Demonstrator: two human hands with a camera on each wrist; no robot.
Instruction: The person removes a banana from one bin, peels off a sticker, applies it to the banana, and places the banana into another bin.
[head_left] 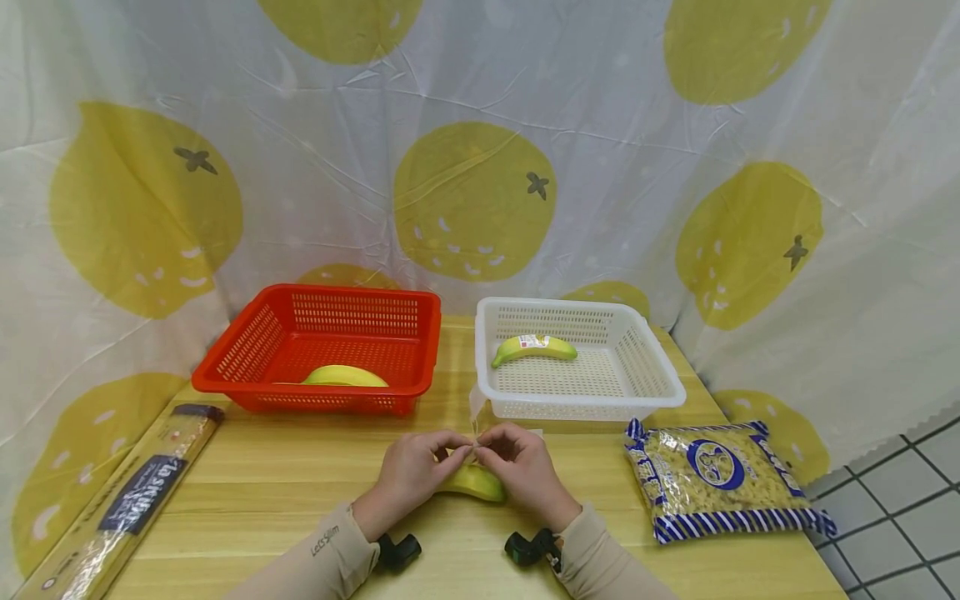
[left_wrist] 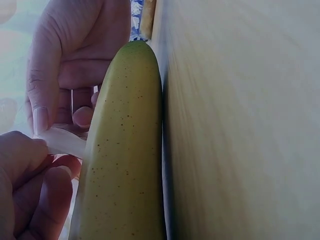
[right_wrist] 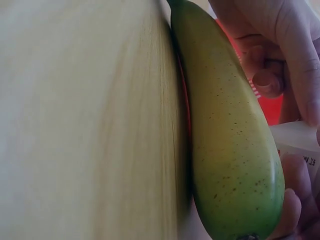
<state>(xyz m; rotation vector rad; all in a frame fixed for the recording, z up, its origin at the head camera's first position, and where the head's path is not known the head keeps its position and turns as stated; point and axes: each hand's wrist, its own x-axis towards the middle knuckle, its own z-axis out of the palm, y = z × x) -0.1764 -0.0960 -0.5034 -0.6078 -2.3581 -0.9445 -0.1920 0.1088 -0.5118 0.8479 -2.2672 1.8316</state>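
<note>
A yellow-green speckled banana point(head_left: 474, 483) lies on the table under my two hands. Left hand point(head_left: 420, 468) and right hand point(head_left: 525, 471) meet above it, thumbs and fingertips close together. Between them they pinch a thin whitish strip point(left_wrist: 66, 142), which reaches the banana's side in the left wrist view. From the right wrist, the strip point(right_wrist: 296, 137) shows small dark print, like a label. The banana point(right_wrist: 225, 115) has a greener end nearest that camera. Part of the banana is hidden behind the fingers in the head view.
A red basket point(head_left: 315, 390) with a banana point(head_left: 345, 376) stands back left. The white basket point(head_left: 581, 407) at back right holds a labelled banana point(head_left: 534, 347). A bag of pasta point(head_left: 720, 475) lies right; a long pasta-like packet point(head_left: 127, 508) lies left.
</note>
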